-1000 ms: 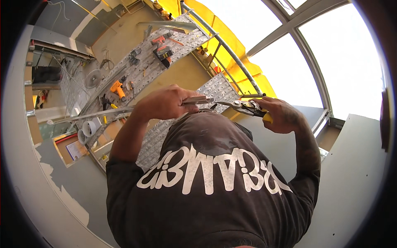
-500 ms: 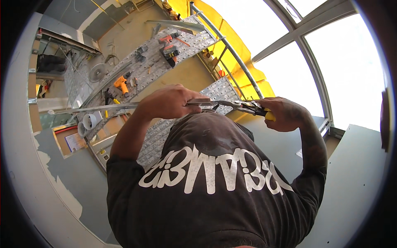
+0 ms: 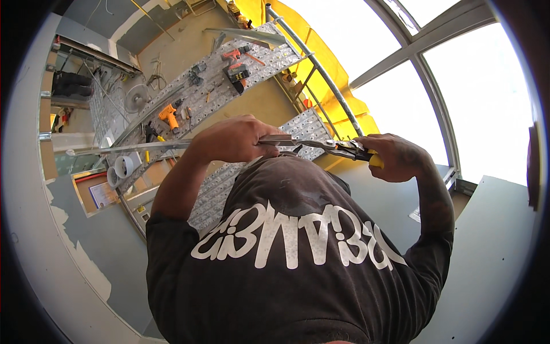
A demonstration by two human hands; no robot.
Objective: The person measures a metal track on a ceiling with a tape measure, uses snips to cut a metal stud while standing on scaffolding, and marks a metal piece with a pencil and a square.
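My left hand [image 3: 236, 139] is closed around a long, thin metal profile [image 3: 129, 148] that runs out to the left. Its short cut end [image 3: 276, 139] pokes out past my fingers on the right. In my right hand [image 3: 398, 159] is a pair of tin snips [image 3: 338, 148] with black and yellow handles, my fingers wrapped round them. The jaws of the snips reach the right end of the profile, between my two hands. Whether the blades are biting into the metal is too small to make out.
Below lies a perforated metal scaffold platform [image 3: 200, 103] with an orange drill [image 3: 169, 116], a red and black cordless drill [image 3: 235, 70] and small tools. A scaffold tube [image 3: 323, 74] rises beside yellow sheeting [image 3: 338, 86]. Large windows [image 3: 470, 103] stand at right, a grey wall panel [image 3: 123, 258] at left.
Both hands keep their holds, nearly in place. The snips have turned slightly, and their handles look a little closer together. The whole view has shifted very slightly.
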